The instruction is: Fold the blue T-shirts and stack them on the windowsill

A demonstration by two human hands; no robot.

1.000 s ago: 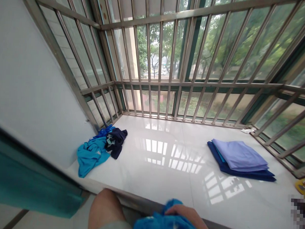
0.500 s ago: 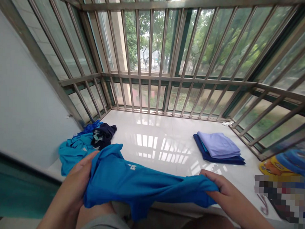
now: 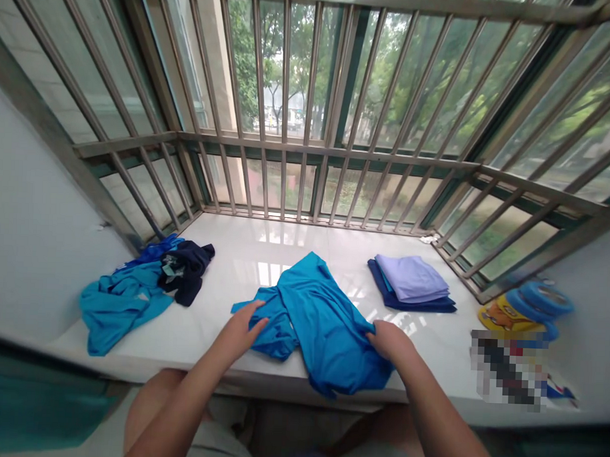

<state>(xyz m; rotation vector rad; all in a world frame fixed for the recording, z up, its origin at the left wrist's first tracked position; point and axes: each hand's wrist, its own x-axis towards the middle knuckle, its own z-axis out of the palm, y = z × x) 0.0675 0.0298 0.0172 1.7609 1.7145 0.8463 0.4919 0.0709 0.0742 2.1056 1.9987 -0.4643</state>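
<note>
The blue garment [image 3: 326, 322], stretched in the air between both hands half a second ago, now lies spread and rumpled on the white ledge [image 3: 242, 233], at the centre of the frame. From the left, I see a loose heap by the wall: a turquoise garment [image 3: 125, 299] at the front, bright blue cloth [image 3: 151, 252] behind it, and a dark navy garment [image 3: 191, 264] on its right side. Next comes the left hand [image 3: 244, 330], thumb and fingers parted, touching the left end of the blue garment. The right hand [image 3: 391, 341], well apart from it, pinches the garment's right edge. Beyond, right of centre, a folded lilac cloth [image 3: 413, 279] rests on folded navy cloth [image 3: 422, 307]. A small white scrap [image 3: 429, 239] lies behind them near the window bars [image 3: 285, 74]. At the far right stands a yellow jar [image 3: 507, 315] with a blue lid [image 3: 545, 298], a pixelated patch just in front.
</note>
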